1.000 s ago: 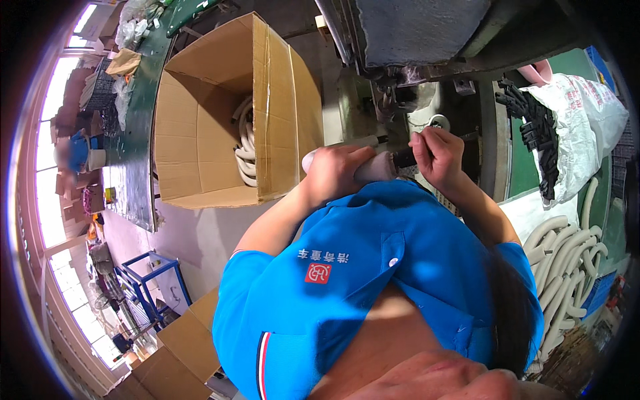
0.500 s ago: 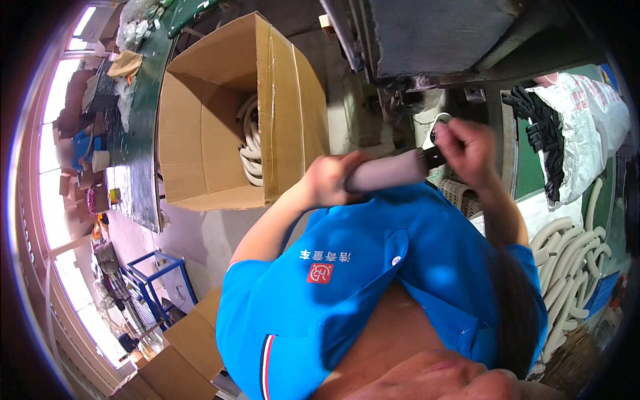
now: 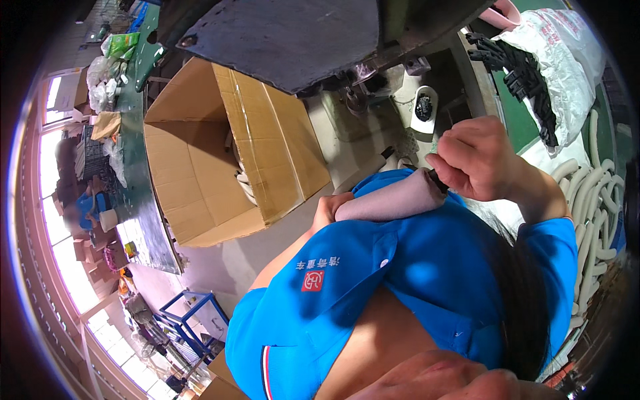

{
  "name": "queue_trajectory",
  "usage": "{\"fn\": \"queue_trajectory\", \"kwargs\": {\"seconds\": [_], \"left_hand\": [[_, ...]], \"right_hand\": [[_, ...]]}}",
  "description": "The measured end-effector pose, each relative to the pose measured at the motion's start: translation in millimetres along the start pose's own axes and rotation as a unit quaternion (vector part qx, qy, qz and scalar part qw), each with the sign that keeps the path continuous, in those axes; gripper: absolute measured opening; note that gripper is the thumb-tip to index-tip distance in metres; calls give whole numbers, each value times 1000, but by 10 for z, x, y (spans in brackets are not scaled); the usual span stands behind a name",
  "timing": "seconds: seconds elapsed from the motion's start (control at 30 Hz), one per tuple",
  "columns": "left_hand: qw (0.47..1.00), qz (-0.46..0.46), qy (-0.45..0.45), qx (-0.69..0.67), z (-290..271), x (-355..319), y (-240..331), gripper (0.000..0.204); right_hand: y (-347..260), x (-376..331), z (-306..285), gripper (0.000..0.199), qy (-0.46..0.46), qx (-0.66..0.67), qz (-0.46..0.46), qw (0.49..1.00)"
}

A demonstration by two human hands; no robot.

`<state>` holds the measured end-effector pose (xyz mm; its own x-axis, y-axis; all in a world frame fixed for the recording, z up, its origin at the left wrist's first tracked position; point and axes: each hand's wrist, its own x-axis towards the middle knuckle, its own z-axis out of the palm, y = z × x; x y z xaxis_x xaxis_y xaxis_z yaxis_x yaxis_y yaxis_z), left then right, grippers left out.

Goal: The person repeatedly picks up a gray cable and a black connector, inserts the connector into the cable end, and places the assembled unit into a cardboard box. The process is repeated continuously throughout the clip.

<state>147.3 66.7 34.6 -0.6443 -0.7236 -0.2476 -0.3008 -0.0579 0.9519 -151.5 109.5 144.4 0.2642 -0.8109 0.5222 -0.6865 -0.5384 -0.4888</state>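
A pale grey-beige foam tube (image 3: 393,200) lies across my chest, over my blue shirt. My left hand (image 3: 328,210) grips its left end, mostly hidden behind the tube. My right hand (image 3: 475,159) is closed at the tube's right end, pinching a small dark piece (image 3: 437,179) that sticks out of that end. Both hands are raised close to my body.
An open cardboard box (image 3: 267,153) holding several pale tubes stands on the floor to the left. A dark machine top (image 3: 293,40) is ahead. Black parts (image 3: 527,73) lie on a white bag at the right, and more pale tubes (image 3: 590,193) are piled further right.
My hands rose from the machine area toward my chest, bringing the tube up with them. It now lies tilted between both hands, closer to the camera.
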Motion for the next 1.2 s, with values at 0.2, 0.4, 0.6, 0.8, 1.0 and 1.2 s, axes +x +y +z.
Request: {"fn": "queue_trajectory", "kwargs": {"seconds": [0.2, 0.4, 0.6, 0.8, 1.0, 1.2], "left_hand": [[997, 66, -5, 39, -32, 40, -129, 34], [982, 35, 10, 187, -158, 154, -128, 35], [967, 74, 77, 231, -552, 452, -514, 34], [946, 96, 123, 286, -925, 746, -345, 27], [958, 84, 92, 259, -1079, 895, -330, 28], [976, 60, 108, 179, -862, 876, -716, 40]], "right_hand": [[132, -218, 159, 29, 40, 70, 157, 984], [507, -243, 611, 33, 185, 294, 291, 891], [1167, -26, 1272, 30, 124, 195, 366, 901], [1553, 253, 1511, 27, 55, -131, 178, 974], [1506, 476, 1436, 34, 40, -26, 266, 963], [1476, 515, 1376, 43, 34, 22, 307, 951]]}}
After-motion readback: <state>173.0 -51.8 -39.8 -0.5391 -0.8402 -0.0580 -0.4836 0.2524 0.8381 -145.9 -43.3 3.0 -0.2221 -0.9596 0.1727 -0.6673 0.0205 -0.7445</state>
